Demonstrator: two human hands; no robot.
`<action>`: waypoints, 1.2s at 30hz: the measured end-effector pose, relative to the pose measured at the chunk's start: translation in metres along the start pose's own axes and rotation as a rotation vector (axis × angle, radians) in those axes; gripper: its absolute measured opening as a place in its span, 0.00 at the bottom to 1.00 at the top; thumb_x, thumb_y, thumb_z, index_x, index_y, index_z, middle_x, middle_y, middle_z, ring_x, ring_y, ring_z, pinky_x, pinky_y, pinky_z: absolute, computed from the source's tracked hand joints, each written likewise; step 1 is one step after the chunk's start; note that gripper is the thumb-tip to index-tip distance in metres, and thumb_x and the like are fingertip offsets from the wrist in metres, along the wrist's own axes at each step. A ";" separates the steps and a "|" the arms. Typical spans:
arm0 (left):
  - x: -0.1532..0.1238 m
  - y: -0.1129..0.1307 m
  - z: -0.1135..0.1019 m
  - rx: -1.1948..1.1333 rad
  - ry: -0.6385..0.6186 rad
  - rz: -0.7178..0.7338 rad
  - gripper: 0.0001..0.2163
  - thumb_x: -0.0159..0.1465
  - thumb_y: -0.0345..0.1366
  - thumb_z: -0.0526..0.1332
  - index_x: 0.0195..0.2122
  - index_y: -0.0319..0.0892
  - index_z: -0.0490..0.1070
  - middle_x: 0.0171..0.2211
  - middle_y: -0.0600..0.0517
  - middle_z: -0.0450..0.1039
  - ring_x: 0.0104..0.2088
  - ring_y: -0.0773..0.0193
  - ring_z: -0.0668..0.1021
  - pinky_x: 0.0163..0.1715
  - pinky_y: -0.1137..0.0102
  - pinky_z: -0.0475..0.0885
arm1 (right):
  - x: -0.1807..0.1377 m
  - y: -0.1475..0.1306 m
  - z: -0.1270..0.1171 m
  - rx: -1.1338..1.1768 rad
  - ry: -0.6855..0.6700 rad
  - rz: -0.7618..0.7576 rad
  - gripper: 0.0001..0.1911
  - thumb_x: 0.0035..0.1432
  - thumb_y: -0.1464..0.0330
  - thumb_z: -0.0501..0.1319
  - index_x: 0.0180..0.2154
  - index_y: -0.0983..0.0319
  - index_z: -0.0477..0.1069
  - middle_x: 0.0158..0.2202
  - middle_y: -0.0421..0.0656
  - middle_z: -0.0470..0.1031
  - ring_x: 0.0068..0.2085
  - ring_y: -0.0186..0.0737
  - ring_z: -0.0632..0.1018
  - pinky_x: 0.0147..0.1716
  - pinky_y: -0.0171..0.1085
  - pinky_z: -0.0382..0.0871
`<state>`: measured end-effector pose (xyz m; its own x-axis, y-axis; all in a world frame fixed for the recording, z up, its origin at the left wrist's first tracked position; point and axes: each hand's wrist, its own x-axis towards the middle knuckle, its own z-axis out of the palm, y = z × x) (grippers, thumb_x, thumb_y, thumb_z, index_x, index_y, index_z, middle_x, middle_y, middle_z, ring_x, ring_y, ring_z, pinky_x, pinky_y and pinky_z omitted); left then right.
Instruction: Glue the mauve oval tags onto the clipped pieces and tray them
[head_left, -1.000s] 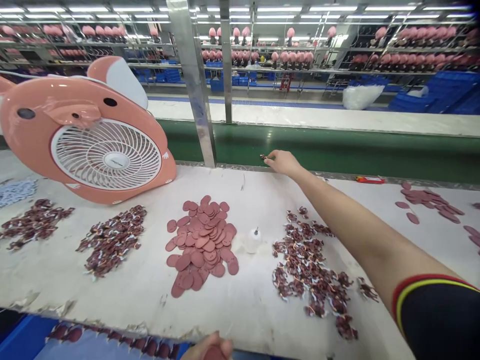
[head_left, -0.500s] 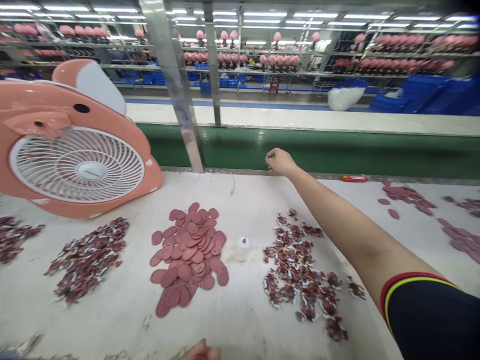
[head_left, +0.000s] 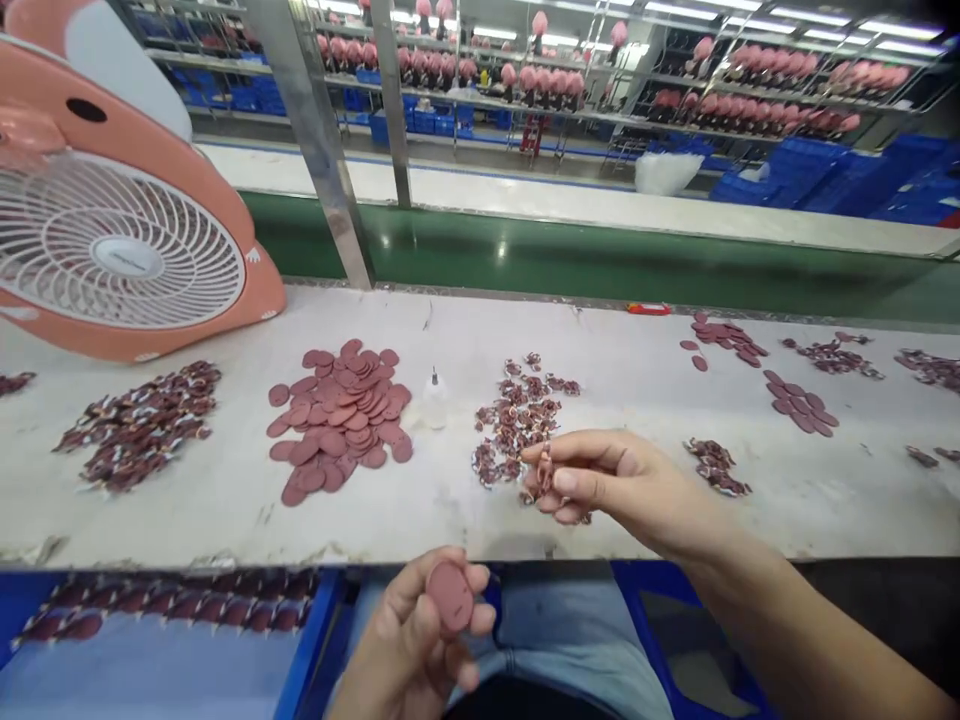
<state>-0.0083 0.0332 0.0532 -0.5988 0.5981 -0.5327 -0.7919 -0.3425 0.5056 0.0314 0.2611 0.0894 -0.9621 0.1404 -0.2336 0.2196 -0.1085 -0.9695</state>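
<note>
Head view, nearest first: the left hand (head_left: 416,640) sits low over the lap, below the counter edge, fingers curled and thumb pressed against one pink oval piece (head_left: 450,597), which it holds face up with its long axis running roughly up and away from the body. Up and to the right of it, over the front edge of the counter (head_left: 225,520), the right hand (head_left: 615,485) is partly closed, thumb and forefinger pinching a small dark maroon piece (head_left: 541,470) at its left-pointing fingertips. So the two held parts lie close: the small piece is above and to the right of the oval, with a short open gap between them, and neither touches the other.

Just beyond the right fingertips lies a loose pile of the same small maroon pieces (head_left: 517,415), nearer the right hand than the left. Left of that stands a little white bottle (head_left: 434,398), then a heap of pink ovals (head_left: 341,415), then another maroon pile (head_left: 142,425). Farther back on the left stands a pink fan (head_left: 112,230), and beyond the counter runs a green conveyor belt (head_left: 600,265).
</note>
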 end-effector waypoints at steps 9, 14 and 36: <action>-0.018 -0.014 -0.003 0.028 -0.150 -0.099 0.15 0.51 0.44 0.73 0.35 0.40 0.80 0.29 0.51 0.77 0.29 0.68 0.79 0.25 0.79 0.73 | -0.037 0.003 0.039 -0.272 -0.063 -0.193 0.11 0.55 0.59 0.69 0.38 0.58 0.79 0.33 0.44 0.80 0.37 0.42 0.80 0.34 0.37 0.77; -0.024 -0.020 -0.011 0.036 -0.207 -0.056 0.14 0.55 0.44 0.70 0.33 0.37 0.80 0.26 0.51 0.75 0.28 0.70 0.77 0.26 0.80 0.73 | -0.045 0.008 0.043 -0.409 -0.075 -0.308 0.15 0.55 0.57 0.68 0.42 0.57 0.79 0.31 0.44 0.79 0.35 0.43 0.80 0.32 0.37 0.75; -0.022 -0.023 -0.011 0.054 -0.178 -0.113 0.13 0.54 0.44 0.71 0.33 0.38 0.80 0.24 0.52 0.76 0.25 0.72 0.78 0.24 0.81 0.74 | -0.047 -0.008 0.045 -0.693 -0.320 -0.440 0.10 0.63 0.72 0.62 0.45 0.56 0.75 0.32 0.36 0.78 0.31 0.29 0.78 0.31 0.28 0.69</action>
<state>0.0214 0.0197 0.0455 -0.4720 0.7509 -0.4620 -0.8423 -0.2293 0.4878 0.0678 0.2107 0.1121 -0.9587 -0.2653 0.1023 -0.2330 0.5268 -0.8174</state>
